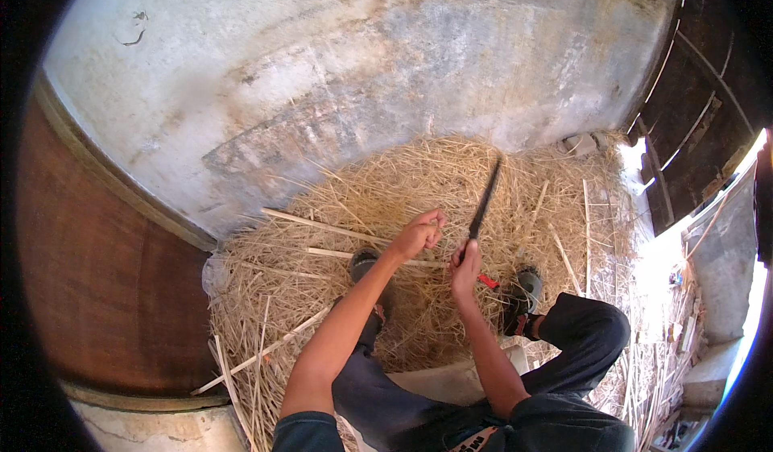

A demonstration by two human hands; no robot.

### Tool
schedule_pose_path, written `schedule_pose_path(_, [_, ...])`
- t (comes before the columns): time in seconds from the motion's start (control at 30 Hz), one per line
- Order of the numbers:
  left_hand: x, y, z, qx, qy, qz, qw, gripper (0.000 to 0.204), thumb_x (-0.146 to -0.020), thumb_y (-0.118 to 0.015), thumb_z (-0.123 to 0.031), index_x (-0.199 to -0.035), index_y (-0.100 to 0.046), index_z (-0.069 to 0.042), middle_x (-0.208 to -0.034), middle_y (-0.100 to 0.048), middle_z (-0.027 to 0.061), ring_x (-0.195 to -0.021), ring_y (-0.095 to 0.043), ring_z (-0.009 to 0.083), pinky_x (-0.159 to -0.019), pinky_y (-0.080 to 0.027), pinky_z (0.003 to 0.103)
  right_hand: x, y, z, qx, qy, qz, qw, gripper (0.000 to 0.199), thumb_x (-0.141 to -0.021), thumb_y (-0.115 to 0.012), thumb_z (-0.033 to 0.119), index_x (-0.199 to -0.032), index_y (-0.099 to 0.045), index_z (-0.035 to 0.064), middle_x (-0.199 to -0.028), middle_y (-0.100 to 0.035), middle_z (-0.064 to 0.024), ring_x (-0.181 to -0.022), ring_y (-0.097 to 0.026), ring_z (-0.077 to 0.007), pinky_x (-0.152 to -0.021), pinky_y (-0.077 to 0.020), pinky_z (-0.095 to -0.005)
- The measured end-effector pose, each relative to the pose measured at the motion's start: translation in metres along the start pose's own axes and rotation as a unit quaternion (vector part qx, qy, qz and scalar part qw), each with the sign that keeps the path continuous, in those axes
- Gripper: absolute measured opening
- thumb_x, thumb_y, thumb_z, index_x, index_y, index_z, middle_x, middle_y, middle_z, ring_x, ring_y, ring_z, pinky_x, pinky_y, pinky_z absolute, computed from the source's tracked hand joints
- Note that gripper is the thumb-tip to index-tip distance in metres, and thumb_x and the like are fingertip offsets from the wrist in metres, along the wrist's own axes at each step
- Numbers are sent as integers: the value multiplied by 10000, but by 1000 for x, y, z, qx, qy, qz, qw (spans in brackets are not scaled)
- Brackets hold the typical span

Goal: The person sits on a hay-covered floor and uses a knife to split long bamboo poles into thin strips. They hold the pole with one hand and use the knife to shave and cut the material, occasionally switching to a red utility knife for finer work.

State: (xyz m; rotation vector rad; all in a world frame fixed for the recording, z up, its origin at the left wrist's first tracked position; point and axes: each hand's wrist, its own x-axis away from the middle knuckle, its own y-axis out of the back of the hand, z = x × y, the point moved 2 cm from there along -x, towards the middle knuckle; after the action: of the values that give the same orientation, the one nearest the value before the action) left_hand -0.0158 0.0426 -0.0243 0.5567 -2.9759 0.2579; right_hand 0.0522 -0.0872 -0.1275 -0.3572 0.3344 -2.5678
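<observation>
Single view only: head-worn fisheye, left unit of the pair, looking steeply down from above the person's own lap. Upright, not mirrored. Forearms enter from the lower edge; left hand [419, 233] and right hand [465, 260] sit near frame centre, close range. Beyond them, the heap of pale dry straw shavings [386, 202] fills the middle ground, and the stained grey plaster wall [338, 57] takes the upper half. Strong barrel bend: curved reddish-brown wooden panel [97, 275] bows along the left rim, black vignette at the corners. No second view, so no overlap.
</observation>
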Motion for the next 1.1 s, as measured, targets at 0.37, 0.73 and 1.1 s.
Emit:
schedule_pose_path(0.37, [-20, -2, 3, -30, -18, -19, 999, 147, -817, -438, -41, -946, -415, -107, -631, -249, -27, -542, -210, 116, -520, -228, 299, 13, 110, -184, 370, 82, 49, 924, 499, -1065, -382, 456, -922, -560, 12, -675, -536, -137, -589, -545, -310, -583, -458, -440])
schedule_pose_path(0.73, [-4, 2, -23, -440, 391, 35, 807, 478, -949, -571, -165, -1350, -538, 94, -1129, -701, 275, -953, -730, 334, -816, -592, 461, 2, 117, -145, 180, -126, 68, 973, 511, -1060, -426, 497, -885, -601, 50, -590, -433, 11, -420, -407, -115, -399, -340, -293])
schedule_pose_path(1.1, [21, 6, -8, -701, 240, -44, 670, 79, -851, -708, -42, -795, -709, 14, -762, -670, 176, -690, -676, 299, -587, -581, 419, 15, 78, -126, 265, -142, 161, 940, 666, -1058, -344, 554, -1002, -735, 18, -786, -604, -134, -771, -591, -265, -759, -449, -433])
